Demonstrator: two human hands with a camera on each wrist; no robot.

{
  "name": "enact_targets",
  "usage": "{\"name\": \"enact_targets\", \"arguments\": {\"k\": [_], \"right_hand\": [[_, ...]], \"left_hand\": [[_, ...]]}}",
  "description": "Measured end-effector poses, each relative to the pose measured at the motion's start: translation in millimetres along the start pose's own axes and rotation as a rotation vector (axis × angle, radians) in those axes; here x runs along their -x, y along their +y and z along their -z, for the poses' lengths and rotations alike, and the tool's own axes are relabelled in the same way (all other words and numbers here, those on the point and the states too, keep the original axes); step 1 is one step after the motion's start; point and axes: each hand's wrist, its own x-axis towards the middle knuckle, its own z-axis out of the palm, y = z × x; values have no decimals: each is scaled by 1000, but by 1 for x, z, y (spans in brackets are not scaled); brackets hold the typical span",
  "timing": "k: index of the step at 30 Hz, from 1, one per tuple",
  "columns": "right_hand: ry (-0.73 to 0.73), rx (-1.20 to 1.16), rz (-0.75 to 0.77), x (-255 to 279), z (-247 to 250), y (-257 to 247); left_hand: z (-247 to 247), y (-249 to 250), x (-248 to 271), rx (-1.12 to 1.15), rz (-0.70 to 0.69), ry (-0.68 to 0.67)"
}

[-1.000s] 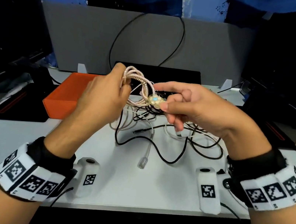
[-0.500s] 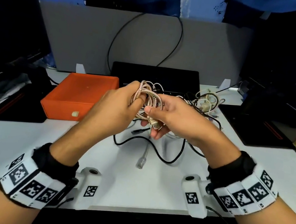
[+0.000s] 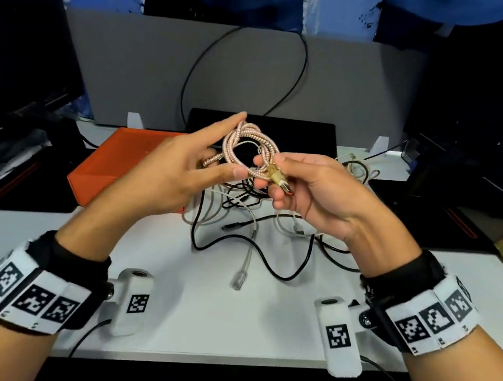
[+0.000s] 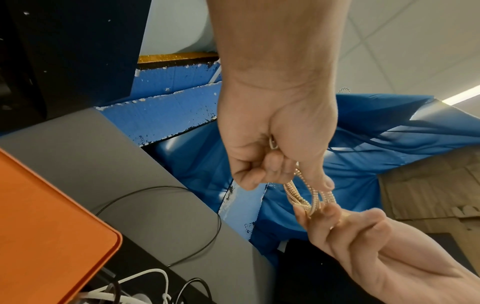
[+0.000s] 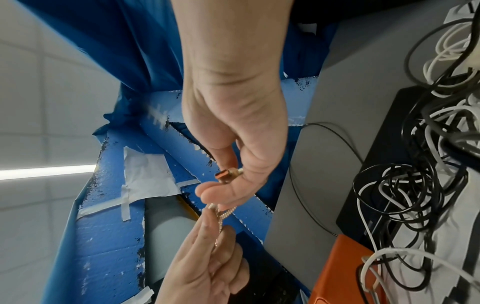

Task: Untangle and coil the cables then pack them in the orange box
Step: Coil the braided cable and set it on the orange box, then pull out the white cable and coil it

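Note:
A pink-gold braided cable [image 3: 247, 147] is wound into a small coil held in the air above the table. My left hand [image 3: 195, 161] holds the coil's left side, fingers curled round its strands [image 4: 298, 193]. My right hand [image 3: 297, 181] pinches the cable's gold plug end [image 3: 278, 178] at the coil's right side; the plug [image 5: 228, 174] shows an orange tip. The orange box [image 3: 115, 168] lies on the table behind my left hand. A tangle of black and white cables [image 3: 255, 217] lies on the white table [image 3: 38, 239] under my hands.
A grey partition [image 3: 131, 66] with a thin black wire [image 3: 246, 67] stands at the back. A black flat device [image 3: 302, 132] lies behind the tangle. Dark equipment flanks both sides. A clear network plug [image 3: 238, 279] lies at the tangle's front.
The hands rose a little and drew apart; the coil now shows as an open loop between them, and the plug end has turned toward the right hand's side.

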Motion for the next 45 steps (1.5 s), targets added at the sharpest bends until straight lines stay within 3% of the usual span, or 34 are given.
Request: {"name": "enact_targets", "arguments": {"k": [15, 20, 24, 32, 39, 45], "right_hand": [[62, 103, 210, -3, -10, 9], [51, 183, 183, -1, -8, 9], [29, 250, 160, 0, -10, 10], [30, 473, 103, 1, -7, 12], [0, 599, 29, 0, -1, 14], [-62, 1063, -49, -5, 11, 26]], "left_hand": [[-15, 1, -1, -345, 113, 277], [-5, 6, 2, -53, 178, 25], [-2, 10, 1, 55, 97, 145], [3, -3, -5, 405, 249, 121], [70, -59, -44, 326, 399, 352], [119, -143, -77, 158, 695, 300]]}}
